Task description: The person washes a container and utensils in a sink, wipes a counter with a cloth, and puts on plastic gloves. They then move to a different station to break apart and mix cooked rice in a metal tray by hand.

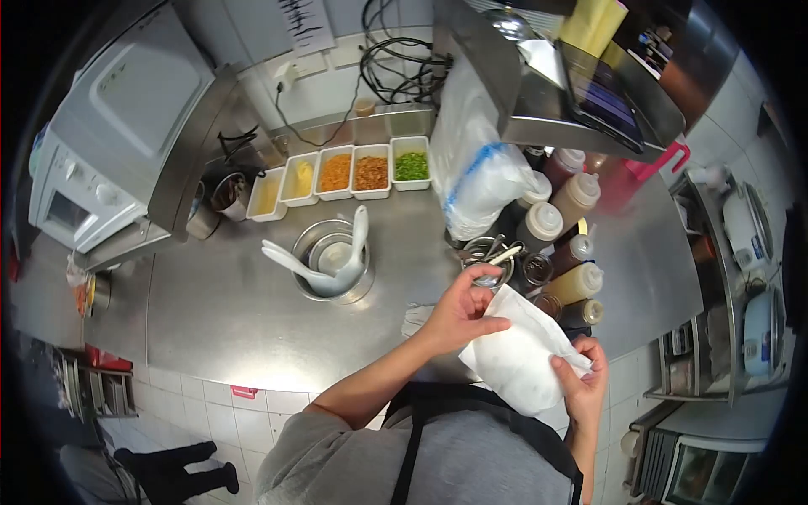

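Observation:
A white paper bag (520, 349), rounded and bulging at its lower end, is held in front of my chest, over the counter's front edge. What it contains is hidden. My left hand (463, 318) grips its upper left edge, thumb on the near face and fingers behind. On the other side my right hand (581, 379) pinches the right edge between thumb and fingers. Just beyond the left fingers stands a metal container of utensils (488, 252). A folded cloth (417, 318) lies beside my left wrist.
Left on the steel counter (219, 311), a metal pot (366, 286) holds white spoons (360, 240). Behind it are several white tubs of toppings (370, 172). Squeeze bottles (581, 282) crowd the right, below a shelf with a phone (599, 97). A microwave (126, 126) stands far left.

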The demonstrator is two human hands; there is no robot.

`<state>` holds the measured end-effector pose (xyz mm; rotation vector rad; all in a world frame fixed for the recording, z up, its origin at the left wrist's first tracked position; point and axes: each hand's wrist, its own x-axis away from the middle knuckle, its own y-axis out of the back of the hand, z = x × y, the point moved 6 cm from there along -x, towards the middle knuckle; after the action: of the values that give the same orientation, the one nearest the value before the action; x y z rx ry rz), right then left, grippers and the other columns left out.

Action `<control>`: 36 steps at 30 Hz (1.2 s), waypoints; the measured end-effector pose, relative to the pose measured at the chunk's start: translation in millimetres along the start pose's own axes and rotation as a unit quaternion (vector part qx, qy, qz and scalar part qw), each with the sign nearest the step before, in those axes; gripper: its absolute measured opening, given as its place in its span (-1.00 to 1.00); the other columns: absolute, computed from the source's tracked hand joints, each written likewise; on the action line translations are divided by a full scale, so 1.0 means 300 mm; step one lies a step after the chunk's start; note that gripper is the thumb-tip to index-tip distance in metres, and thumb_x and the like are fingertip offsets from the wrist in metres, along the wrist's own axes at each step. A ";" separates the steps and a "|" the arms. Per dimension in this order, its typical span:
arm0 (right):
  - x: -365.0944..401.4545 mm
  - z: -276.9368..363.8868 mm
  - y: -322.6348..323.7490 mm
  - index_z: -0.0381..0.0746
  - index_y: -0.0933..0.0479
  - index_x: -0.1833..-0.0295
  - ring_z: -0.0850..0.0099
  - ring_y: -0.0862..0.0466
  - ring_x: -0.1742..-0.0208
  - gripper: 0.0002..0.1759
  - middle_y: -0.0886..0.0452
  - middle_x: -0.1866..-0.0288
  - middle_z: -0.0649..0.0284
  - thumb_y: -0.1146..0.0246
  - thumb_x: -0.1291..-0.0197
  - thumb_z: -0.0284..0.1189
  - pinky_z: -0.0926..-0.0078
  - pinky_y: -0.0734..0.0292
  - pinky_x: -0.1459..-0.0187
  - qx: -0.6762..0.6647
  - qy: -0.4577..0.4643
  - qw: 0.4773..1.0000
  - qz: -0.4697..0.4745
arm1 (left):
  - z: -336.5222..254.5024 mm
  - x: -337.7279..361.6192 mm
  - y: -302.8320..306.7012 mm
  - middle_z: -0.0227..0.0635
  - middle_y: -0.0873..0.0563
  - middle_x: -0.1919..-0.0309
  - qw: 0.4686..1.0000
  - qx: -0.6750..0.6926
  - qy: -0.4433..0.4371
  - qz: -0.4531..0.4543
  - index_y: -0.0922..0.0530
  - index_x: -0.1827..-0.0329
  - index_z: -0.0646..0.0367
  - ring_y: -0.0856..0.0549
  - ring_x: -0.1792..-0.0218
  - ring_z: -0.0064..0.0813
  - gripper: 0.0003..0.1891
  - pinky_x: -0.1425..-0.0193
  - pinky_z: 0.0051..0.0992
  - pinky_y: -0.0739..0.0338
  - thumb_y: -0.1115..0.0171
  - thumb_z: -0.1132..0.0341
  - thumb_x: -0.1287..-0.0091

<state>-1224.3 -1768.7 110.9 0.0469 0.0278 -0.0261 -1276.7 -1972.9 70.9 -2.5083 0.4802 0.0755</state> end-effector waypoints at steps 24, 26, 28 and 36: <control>-0.175 -0.468 -1.186 -0.46 -0.23 -0.04 -0.09 -0.55 -0.05 -0.58 -0.40 -0.07 -0.18 -0.01 -0.02 -0.55 0.09 -0.49 -0.09 -0.253 -0.533 0.717 0.372 | -0.385 0.924 0.410 0.01 -0.68 0.27 0.739 -0.501 0.224 -0.391 -0.46 -0.10 0.23 -0.68 0.21 -0.15 -0.61 0.09 -0.39 -0.50 -0.11 0.49 -0.16; -0.190 -0.510 -1.212 -0.45 -0.22 -0.01 -0.14 -0.57 0.02 -0.60 -0.42 -0.02 -0.19 0.06 0.03 -0.61 0.05 -0.55 -0.01 -0.281 -0.523 0.706 0.386 | -0.402 0.952 0.427 0.01 -0.67 0.27 0.725 -0.515 0.216 -0.403 -0.46 -0.10 0.24 -0.67 0.20 -0.14 -0.61 0.08 -0.37 -0.50 -0.11 0.48 -0.17; -0.182 -0.526 -1.199 -0.49 -0.25 -0.01 -0.15 -0.55 0.00 -0.55 -0.47 0.04 -0.18 0.07 0.11 -0.64 0.07 -0.54 -0.03 -0.269 -0.548 0.703 0.365 | -0.485 0.967 0.415 0.05 -0.66 0.22 0.593 -0.645 0.256 -0.409 -0.44 -0.10 0.30 -0.65 0.17 -0.05 -0.62 0.07 -0.31 -0.50 -0.09 0.47 -0.17; -0.112 -0.232 -0.847 -0.56 -0.25 -0.02 -0.04 -0.62 0.09 -0.54 -0.53 0.09 -0.16 0.04 0.09 -0.62 0.20 -0.60 0.04 -0.307 -0.509 0.671 0.443 | -0.663 0.819 0.396 0.14 -0.62 0.15 0.551 -0.665 0.278 -0.421 -0.47 -0.03 0.41 -0.63 0.09 -0.04 -0.67 0.03 -0.27 -0.45 -0.02 0.34 -0.31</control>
<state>-1266.4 -2018.3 30.5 -0.6520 -1.1319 0.9537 -1099.5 -2253.2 134.4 -3.8566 -1.1403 -1.2040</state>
